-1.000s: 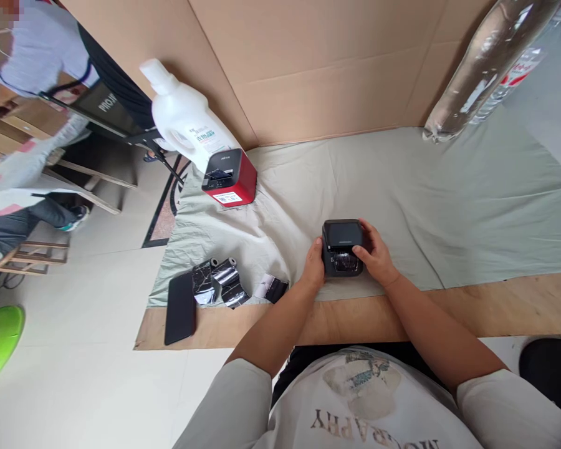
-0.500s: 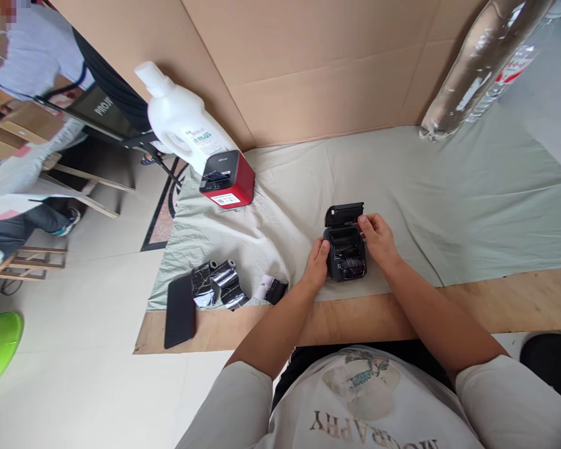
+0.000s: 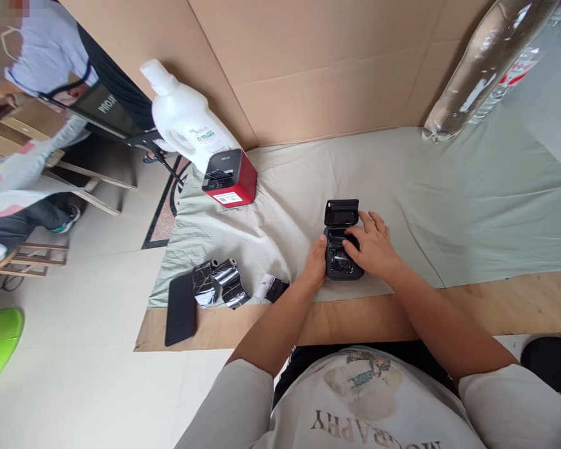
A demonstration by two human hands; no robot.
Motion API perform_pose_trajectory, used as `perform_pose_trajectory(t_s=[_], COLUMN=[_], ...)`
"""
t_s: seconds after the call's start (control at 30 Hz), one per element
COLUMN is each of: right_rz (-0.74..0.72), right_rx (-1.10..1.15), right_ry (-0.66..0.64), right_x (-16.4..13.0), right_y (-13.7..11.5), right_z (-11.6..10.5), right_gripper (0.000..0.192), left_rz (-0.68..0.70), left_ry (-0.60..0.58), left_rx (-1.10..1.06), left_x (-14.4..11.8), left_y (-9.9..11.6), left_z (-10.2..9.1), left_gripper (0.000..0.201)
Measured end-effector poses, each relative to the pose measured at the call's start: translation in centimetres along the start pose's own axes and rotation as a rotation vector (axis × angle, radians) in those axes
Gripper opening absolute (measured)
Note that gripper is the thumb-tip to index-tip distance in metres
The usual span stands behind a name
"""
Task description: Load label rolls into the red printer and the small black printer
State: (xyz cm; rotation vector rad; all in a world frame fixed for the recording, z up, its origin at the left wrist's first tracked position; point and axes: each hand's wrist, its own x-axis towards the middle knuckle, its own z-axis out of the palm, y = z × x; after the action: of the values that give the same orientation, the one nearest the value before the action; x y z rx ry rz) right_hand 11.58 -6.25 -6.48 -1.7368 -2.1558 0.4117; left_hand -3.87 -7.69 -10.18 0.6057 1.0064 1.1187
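Both forearms reach forward over the near edge of the table. The left hand [image 3: 315, 265] lies curled against the left side of a small black printer [image 3: 340, 262], steadying it, with the thumb on the casing. The right hand [image 3: 373, 248] comes in from the right, fingers spread and bent down into the printer's open compartment; whether they pinch anything inside is hard to tell, since the hand covers most of the cavity. The printer sits on a pale green cloth [image 3: 449, 199] near the table's front edge, its lid [image 3: 341, 212] tipped up and back on the far side, glossy inner face showing. To the left lie crumpled black ribbon rolls [image 3: 219, 282], a smaller roll [image 3: 272, 289] and a dark phone [image 3: 180, 308] that rests partly on the bare wooden table [image 3: 518, 305]. Further back stand a red and black printer [image 3: 230, 178] and a white bottle [image 3: 184, 121], against a cardboard wall [image 3: 318, 68]. A clear wrapped roll [image 3: 477, 68] leans at the right. Another person [image 3: 32, 68] is at the far left, above a pale tiled floor.
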Motion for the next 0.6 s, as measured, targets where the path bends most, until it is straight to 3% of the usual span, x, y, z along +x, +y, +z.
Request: perform_pose_trajectory(t_s=[0.13,0.27,0.6], right_rz=[0.029,0.036,-0.038], right_rx=[-0.055,-0.020,0.100], right_ry=[-0.191,-0.280,-0.278], right_x=[0.9,1.6,2.4], right_y=[-0.2,-0.1,1.3], right_z=[-1.1,-1.5,-0.3], right_gripper=[0.039,0.039,0.032], left_rz=[0.006,0.022,0.025], left_ry=[0.008,0.000,0.001], left_rx=[0.037,0.062,0.077], left_x=[0.2,0.4,0.6], left_y=[-0.2,-0.5,-0.7], left_z=[0.0,-0.3,-0.5], left_gripper=[0.059,0.062,0.060])
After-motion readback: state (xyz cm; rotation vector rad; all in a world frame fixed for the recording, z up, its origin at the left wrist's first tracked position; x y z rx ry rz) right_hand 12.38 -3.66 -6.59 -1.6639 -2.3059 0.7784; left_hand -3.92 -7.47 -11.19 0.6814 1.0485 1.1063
